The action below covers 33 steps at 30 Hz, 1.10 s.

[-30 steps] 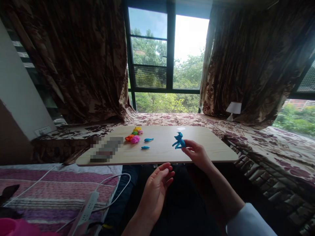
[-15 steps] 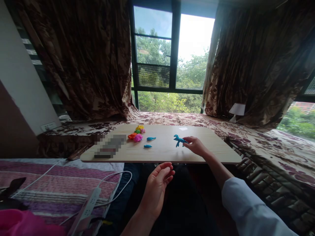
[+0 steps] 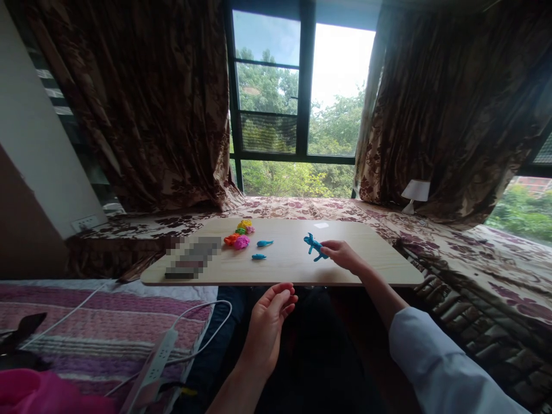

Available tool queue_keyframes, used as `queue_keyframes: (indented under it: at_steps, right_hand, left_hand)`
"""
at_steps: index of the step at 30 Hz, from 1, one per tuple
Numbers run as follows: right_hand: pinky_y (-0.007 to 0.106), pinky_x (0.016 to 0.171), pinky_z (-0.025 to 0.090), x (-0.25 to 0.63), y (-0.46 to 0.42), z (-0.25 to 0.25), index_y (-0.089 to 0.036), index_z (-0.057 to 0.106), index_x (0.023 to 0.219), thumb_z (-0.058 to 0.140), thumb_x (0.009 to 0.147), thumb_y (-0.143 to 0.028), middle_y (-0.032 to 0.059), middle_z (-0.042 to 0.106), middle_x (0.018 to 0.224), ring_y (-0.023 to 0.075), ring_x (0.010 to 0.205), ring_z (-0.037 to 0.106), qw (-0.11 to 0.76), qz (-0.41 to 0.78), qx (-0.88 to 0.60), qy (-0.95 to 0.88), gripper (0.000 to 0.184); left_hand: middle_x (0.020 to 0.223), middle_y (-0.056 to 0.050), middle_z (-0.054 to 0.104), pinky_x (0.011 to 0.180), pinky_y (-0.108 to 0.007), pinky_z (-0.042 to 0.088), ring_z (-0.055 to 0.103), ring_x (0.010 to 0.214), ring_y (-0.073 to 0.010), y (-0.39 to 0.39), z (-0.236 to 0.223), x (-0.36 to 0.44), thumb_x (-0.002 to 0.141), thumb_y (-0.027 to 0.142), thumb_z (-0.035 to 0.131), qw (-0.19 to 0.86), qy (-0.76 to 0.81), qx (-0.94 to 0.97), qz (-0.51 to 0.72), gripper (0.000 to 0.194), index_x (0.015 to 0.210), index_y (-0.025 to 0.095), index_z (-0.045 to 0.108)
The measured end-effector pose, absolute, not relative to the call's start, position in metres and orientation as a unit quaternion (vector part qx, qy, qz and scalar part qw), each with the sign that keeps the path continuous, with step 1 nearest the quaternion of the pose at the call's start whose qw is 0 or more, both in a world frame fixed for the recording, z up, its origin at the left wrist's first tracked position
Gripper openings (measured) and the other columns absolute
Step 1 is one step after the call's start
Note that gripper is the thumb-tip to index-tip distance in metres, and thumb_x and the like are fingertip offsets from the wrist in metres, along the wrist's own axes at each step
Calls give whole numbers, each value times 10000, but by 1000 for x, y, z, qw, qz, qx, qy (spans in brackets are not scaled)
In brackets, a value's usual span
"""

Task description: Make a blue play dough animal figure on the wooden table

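Note:
My right hand [image 3: 342, 255] pinches a small blue clay animal figure [image 3: 314, 246] just above the wooden lap table [image 3: 284, 265], right of its middle. My left hand [image 3: 269, 322] hovers below the table's front edge, palm up, fingers loosely curled and apart, holding nothing. Two small blue clay pieces [image 3: 261, 249] lie on the table left of the figure. A cluster of orange, pink, yellow and green clay lumps [image 3: 238, 235] sits further left.
A blurred-out dark object [image 3: 192, 257] lies on the table's left part. A white power strip with cable [image 3: 154, 361] rests on the striped bedding at lower left. A small white lamp [image 3: 414, 192] stands on the floral ledge by the curtains and window.
My right hand has tilted the blue figure slightly and kept it over the same spot on the table. My left hand has shifted a little left and down.

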State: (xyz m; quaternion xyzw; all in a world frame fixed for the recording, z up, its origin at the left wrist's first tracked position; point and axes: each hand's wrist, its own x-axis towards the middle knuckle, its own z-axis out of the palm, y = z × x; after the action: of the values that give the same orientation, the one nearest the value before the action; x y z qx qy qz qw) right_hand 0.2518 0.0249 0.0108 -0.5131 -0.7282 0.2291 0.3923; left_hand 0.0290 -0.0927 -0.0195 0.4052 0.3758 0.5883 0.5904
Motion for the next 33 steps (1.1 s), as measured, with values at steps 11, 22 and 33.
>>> queue_keyframes:
  at_steps: [11,22,33]
  right_hand:
    - [238,584,442,254,43,-11,-127,687,847,489,851,-338,35,661,736,166,683,605,349,214,-564,-717,289]
    - [350,796,445,253,10,16,-125,637,969,478,868,-254,93,606,990,229,892,580,371,87,-606,-698,227]
    - [267,760,444,178,-48,21,-264,578,1133,560,799,-161,41,586,992,153,851,568,407,37,-395,-823,350]
  left_hand:
    - [1119,-90,595,952,-410,330,497,1083,-283,40,-6,-48,691,225,567,126,618,602,490,222,880,202,681]
    - [903,-96,686,914,-437,329,530,1029,-314,50,-8,-37,651,264,631,184,605,653,417,173,797,198,695]
    - [944,-56,705,805,-295,442,608,912,-215,-17,14,10,700,418,618,473,376,691,397,352,944,172,682]
